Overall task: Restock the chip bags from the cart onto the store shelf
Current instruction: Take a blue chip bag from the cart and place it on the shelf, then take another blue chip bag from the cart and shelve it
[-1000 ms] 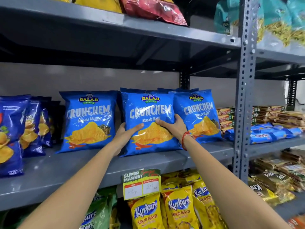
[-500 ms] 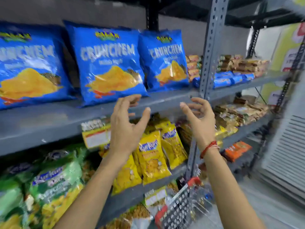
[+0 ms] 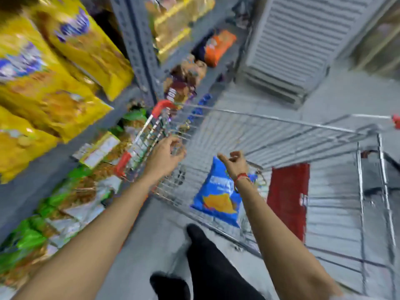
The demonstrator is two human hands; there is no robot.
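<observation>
Frame is motion-blurred, view tilting down toward a wire cart (image 3: 281,135) parked beside the shelf (image 3: 134,40). Both arms are reaching out over the cart. Left hand (image 3: 166,155) is hovering above the cart's near-left rim, fingers loosely curled, holding nothing. Right hand (image 3: 234,162) is hanging above the basket with fingers half curled, also empty, a red thread band (image 3: 241,176) sitting on its wrist. One blue chip bag (image 3: 218,195) is lying tilted inside the cart against the near wire wall, just below the right wrist, not touching either hand. A red flap (image 3: 286,198) is showing in the cart to the right of the bag. Yellow snack bags (image 3: 65,61) are filling the shelf at upper left, green packets (image 3: 30,237) sitting lower down. A dark trouser leg and shoe (image 3: 194,232) are showing at bottom centre on the grey floor (image 3: 346,94).
</observation>
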